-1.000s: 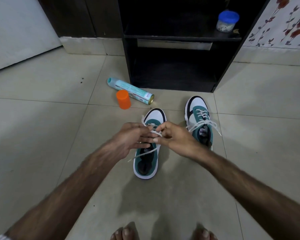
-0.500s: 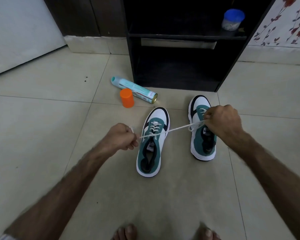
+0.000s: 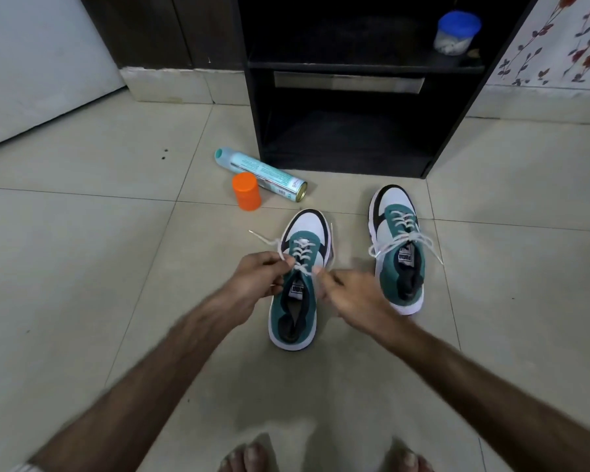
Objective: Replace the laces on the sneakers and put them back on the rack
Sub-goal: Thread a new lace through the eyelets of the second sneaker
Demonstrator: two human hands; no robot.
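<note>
Two white, teal and black sneakers stand on the tiled floor, toes toward the black rack [image 3: 450,137]. The left sneaker [image 3: 298,301] has a white lace [image 3: 300,250] threaded through its eyelets. My left hand [image 3: 256,277] pinches a loop of that lace at the shoe's left side, and a loose end trails up-left. My right hand [image 3: 348,294], blurred, sits at the shoe's right side with fingers curled by the lace. The right sneaker [image 3: 401,264] stands apart with its lace tied in a bow.
A teal spray can [image 3: 263,173] lies on the floor beside an orange cap [image 3: 246,195], left of the rack. A blue-lidded jar [image 3: 456,34] stands on the rack's upper shelf. My bare toes [image 3: 249,454] show at the bottom edge.
Half a second ago my hands were spread wide, pulling the lace taut. Both have come back together over the left sneaker, and the lace now hangs slack with a loop in my left hand.
</note>
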